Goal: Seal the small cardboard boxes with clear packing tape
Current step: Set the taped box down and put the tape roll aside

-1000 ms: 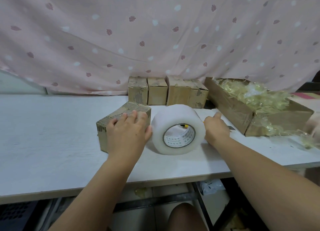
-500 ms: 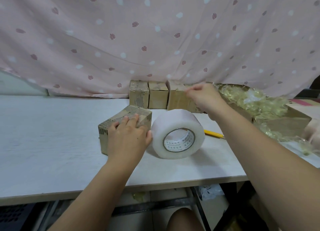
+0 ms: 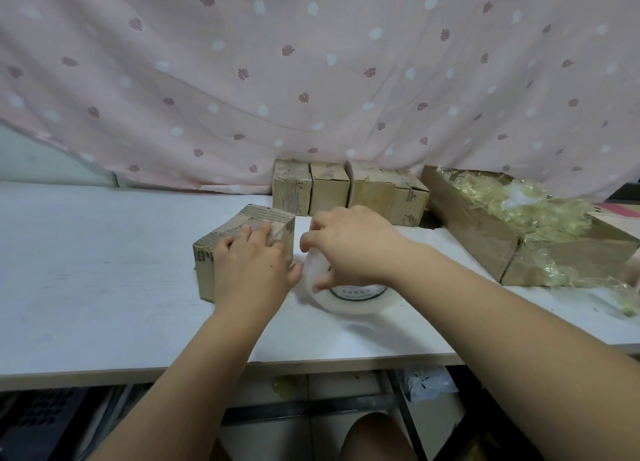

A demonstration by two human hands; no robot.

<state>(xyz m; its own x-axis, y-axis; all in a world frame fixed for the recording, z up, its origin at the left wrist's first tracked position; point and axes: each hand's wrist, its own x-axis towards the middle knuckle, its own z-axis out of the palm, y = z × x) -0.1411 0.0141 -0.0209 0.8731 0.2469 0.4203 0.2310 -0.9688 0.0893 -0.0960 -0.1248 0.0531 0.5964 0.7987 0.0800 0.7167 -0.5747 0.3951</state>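
Head view: flat left fingers steady the small brown cardboard box for taping while curled right fingers grip the translucent tape roll beside them.

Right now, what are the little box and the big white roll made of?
The little box looks like brown corrugated cardboard, matte, with ridged edges showing. The roll seems clear plastic tape, glossy and milky where layers stack.
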